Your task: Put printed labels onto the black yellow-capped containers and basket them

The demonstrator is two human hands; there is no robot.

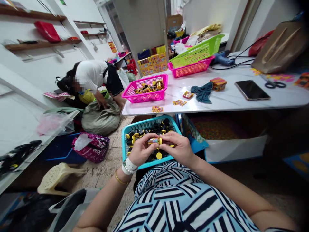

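Note:
Between my two hands is a small cylindrical container (pixel 154 140) with a colourful printed label and a yellow end. My left hand (pixel 141 149) has its thumb and fingers closed around the labelled side. At the yellow end, the fingertips of my right hand (pixel 177 147) pinch it. Both hands are over a turquoise plastic basket (pixel 124 141) on my lap side of the table. Inside it lie many black containers with yellow lids (pixel 159 156), and these show no printed label. My fingers hide part of the held container.
A pink basket (pixel 145 98) of labelled containers stands on the white table (pixel 227 102). Label stacks (pixel 180 102), a dark cloth (pixel 202 92), a phone (pixel 252 90) and scissors (pixel 274 84) lie there. A person (pixel 90 75) bends over a sack (pixel 101 117) at left, near a stool (pixel 56 175).

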